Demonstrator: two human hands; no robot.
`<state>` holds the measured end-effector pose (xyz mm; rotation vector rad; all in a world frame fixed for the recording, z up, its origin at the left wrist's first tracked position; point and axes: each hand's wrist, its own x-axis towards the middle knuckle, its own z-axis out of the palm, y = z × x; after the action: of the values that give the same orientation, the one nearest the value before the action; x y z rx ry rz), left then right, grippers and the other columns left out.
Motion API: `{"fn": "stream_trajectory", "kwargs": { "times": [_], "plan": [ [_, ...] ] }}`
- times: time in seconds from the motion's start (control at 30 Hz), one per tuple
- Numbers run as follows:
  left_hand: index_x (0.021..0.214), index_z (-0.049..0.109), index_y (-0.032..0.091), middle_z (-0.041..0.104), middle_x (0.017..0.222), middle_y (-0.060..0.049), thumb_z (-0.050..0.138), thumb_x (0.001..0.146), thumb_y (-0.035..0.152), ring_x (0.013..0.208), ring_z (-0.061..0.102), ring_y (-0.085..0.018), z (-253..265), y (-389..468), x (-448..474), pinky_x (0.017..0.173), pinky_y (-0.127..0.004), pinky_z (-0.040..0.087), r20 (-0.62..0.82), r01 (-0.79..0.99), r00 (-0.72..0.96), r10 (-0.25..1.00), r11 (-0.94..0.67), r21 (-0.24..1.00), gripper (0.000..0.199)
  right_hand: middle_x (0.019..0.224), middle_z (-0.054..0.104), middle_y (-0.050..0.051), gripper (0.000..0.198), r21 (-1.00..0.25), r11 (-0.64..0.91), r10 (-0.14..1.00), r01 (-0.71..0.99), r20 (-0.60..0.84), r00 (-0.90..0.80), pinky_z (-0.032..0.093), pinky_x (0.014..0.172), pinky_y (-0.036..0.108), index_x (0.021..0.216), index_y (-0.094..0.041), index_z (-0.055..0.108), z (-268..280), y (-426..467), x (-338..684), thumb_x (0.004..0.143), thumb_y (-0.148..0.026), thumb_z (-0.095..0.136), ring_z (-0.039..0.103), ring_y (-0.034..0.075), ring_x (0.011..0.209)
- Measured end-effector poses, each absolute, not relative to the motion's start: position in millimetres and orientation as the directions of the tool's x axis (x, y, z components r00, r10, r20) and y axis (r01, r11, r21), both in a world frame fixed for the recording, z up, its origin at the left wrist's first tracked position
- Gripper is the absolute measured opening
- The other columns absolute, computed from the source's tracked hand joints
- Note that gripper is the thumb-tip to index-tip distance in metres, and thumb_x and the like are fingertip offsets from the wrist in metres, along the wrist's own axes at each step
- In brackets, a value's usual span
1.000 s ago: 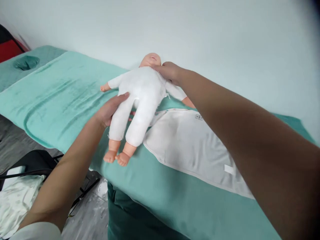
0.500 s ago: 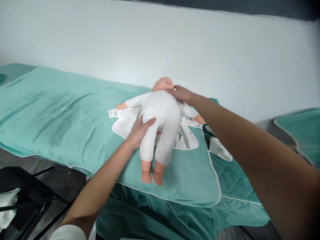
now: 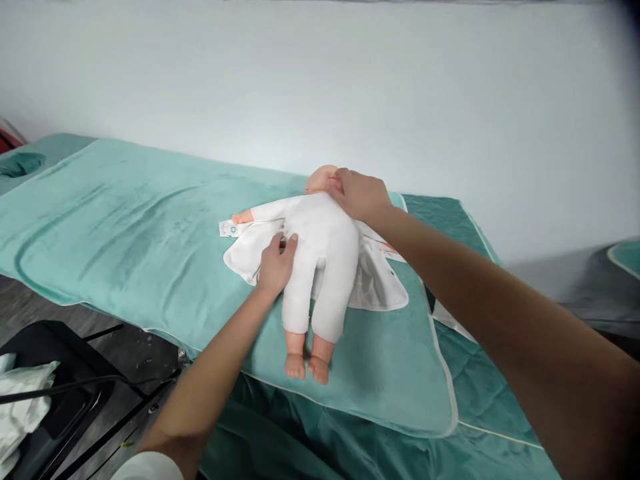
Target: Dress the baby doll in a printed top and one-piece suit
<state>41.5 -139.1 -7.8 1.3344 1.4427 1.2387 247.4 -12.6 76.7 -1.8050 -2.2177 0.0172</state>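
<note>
A baby doll (image 3: 323,233) in a white cloth body lies on its back, with bare feet toward me. Spread beneath it is an open white garment (image 3: 383,280), its printed sleeve end showing at the left. My left hand (image 3: 274,267) is beside the doll's waist, over the garment's left side, thumb and forefinger apart; the other fingers are partly hidden. At the doll's chin and neck, my right hand (image 3: 364,193) curls its fingers round the head, covering part of it. My right forearm hides most of the doll's arm on that side.
The doll rests on a green sheet (image 3: 125,220) over a padded bed with a darker green quilted cover (image 3: 495,373). A white wall (image 3: 250,80) stands behind. At lower left, a black chair (image 3: 60,360) holds a crumpled pale cloth (image 3: 25,407).
My left hand has come off the doll's hip and thigh to its side near the waist. My right hand has shifted further over the chin. The view has tilted slightly.
</note>
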Motion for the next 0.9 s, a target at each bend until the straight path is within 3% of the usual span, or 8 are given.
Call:
{"fn": "stream_trajectory", "kwargs": {
  "times": [0.1, 0.2, 0.37, 0.5, 0.6, 0.7, 0.8, 0.9],
  "plan": [
    [0.103, 0.067, 0.018, 0.073, 0.099, -0.018, 0.044, 0.105, 0.049, 0.094, 0.067, -0.032, -10.4, -124.6, 40.0, 0.088, -0.047, 0.046, 0.156, 0.414, -0.163, 0.974, -0.076, 0.907, 0.039, 0.141, 0.061, 0.021, 0.043, -0.147, 0.451, 0.873, 0.880, 0.279, -0.400, 0.049, 0.102, 0.051, 0.132, -0.014, 0.060, 80.1, -19.5, 199.5, 0.102, -0.041, 0.046, 0.057, 0.038, 0.129],
    [0.099, 0.068, 0.018, 0.071, 0.097, -0.020, 0.034, 0.107, 0.046, 0.094, 0.068, -0.035, -15.6, -114.8, 37.1, 0.086, -0.049, 0.046, 0.249, 0.600, -0.111, 0.962, -0.135, 0.789, 0.044, 0.143, 0.060, 0.021, 0.044, -0.046, 0.608, 0.790, 0.793, 0.137, -0.597, 0.046, 0.104, 0.052, 0.134, -0.013, 0.060, 68.0, -17.3, 146.7, 0.100, -0.041, 0.053, 0.053, 0.038, 0.131],
    [0.107, 0.067, 0.016, 0.068, 0.110, -0.021, 0.032, 0.107, 0.032, 0.108, 0.064, -0.035, -22.6, -106.5, 24.6, 0.089, -0.049, 0.047, 0.328, 0.829, 0.041, 0.944, -0.215, 0.516, 0.039, 0.135, 0.066, 0.021, 0.045, 0.027, 0.583, 0.809, 0.812, -0.102, -0.578, 0.046, 0.102, 0.051, 0.130, -0.014, 0.060, 49.0, -0.3, 105.1, 0.099, -0.046, 0.056, 0.059, 0.038, 0.125],
    [0.114, 0.065, 0.017, 0.064, 0.128, -0.021, 0.046, 0.102, 0.024, 0.122, 0.055, -0.038, -24.6, -93.4, 12.2, 0.098, -0.052, 0.043, 0.397, 0.919, 0.060, 0.916, -0.206, 0.336, 0.024, 0.128, 0.070, 0.020, 0.039, -0.032, 0.556, 0.828, 0.831, -0.066, -0.557, 0.049, 0.089, 0.044, 0.126, -0.015, 0.060, 52.8, 2.3, 116.6, 0.102, -0.044, 0.050, 0.065, 0.035, 0.114],
    [0.114, 0.065, 0.017, 0.064, 0.124, -0.020, 0.056, 0.097, 0.027, 0.118, 0.056, -0.037, -28.5, -78.4, 3.6, 0.094, -0.048, 0.045, 0.376, 0.903, -0.044, 0.926, -0.125, 0.412, 0.021, 0.117, 0.073, 0.017, 0.041, -0.106, 0.524, 0.850, 0.845, 0.006, -0.526, 0.049, 0.080, 0.041, 0.125, -0.018, 0.060, 58.9, -5.3, 132.9, 0.102, -0.050, 0.048, 0.069, 0.034, 0.100],
    [0.093, 0.065, 0.019, 0.067, 0.104, -0.015, 0.058, 0.096, 0.029, 0.100, 0.062, -0.031, -32.3, -63.8, -6.8, 0.082, -0.040, 0.043, 0.346, 0.793, -0.133, 0.929, -0.109, 0.600, 0.013, 0.118, 0.074, 0.014, 0.044, -0.166, 0.531, 0.847, 0.831, 0.080, -0.526, 0.047, 0.080, 0.041, 0.128, -0.021, 0.060, 61.8, -14.8, 145.6, 0.100, -0.054, 0.050, 0.068, 0.034, 0.102],
    [0.070, 0.057, 0.021, 0.060, 0.072, -0.006, 0.063, 0.091, 0.030, 0.076, 0.058, -0.024, -32.3, -55.4, -18.4, 0.073, -0.035, 0.039, 0.240, 0.543, -0.281, 0.929, -0.052, 0.838, 0.024, 0.121, 0.073, 0.010, 0.047, -0.208, 0.579, 0.815, 0.788, 0.111, -0.569, 0.046, 0.084, 0.041, 0.131, -0.028, 0.062, 61.6, -21.8, 154.0, 0.100, -0.060, 0.048, 0.067, 0.033, 0.106],
    [0.072, 0.057, 0.020, 0.060, 0.072, -0.001, 0.068, 0.082, 0.027, 0.071, 0.054, -0.018, -29.3, -54.7, -27.0, 0.068, -0.031, 0.040, 0.126, 0.247, -0.327, 0.937, -0.044, 0.968, 0.017, 0.117, 0.073, 0.010, 0.051, -0.181, 0.603, 0.797, 0.777, 0.100, -0.596, 0.044, 0.090, 0.043, 0.129, -0.031, 0.066, 60.5, -26.1, 160.0, 0.101, -0.066, 0.041, 0.066, 0.033, 0.107]
  ]
}}
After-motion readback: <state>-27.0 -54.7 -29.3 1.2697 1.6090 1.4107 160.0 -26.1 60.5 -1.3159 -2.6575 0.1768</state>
